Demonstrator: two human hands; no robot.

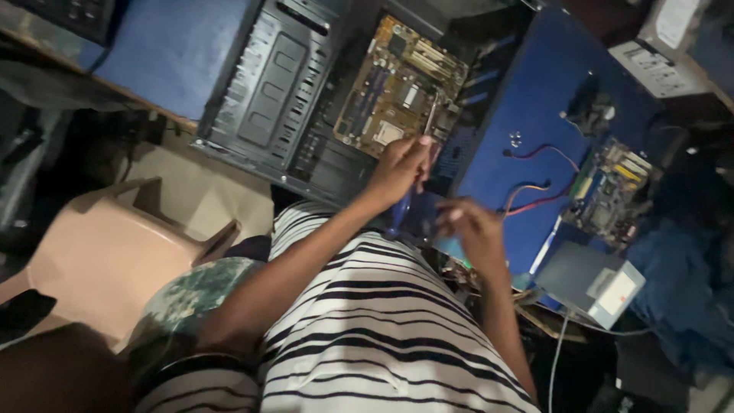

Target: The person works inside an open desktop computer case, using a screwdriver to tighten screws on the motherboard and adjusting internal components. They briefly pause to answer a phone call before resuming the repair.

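Note:
My left hand (399, 164) is closed around a screwdriver (401, 213) with a blue handle. Its metal shaft points up to the lower right corner of a brown motherboard (397, 88). The motherboard lies inside an open black computer case (275, 84). My right hand (470, 228) is just right of the left one, over the edge of the blue table (535, 84). Its fingers curl over a small light-blue object (451, 247), and I cannot tell what that object is. My striped shirt fills the bottom of the view.
A second circuit board (612, 191) with red and orange wires (535, 200) lies on the table at right. A grey box-shaped unit (589, 279) sits below it. Small screws (516, 139) rest on the blue top. A pinkish plastic chair (115, 252) stands at left.

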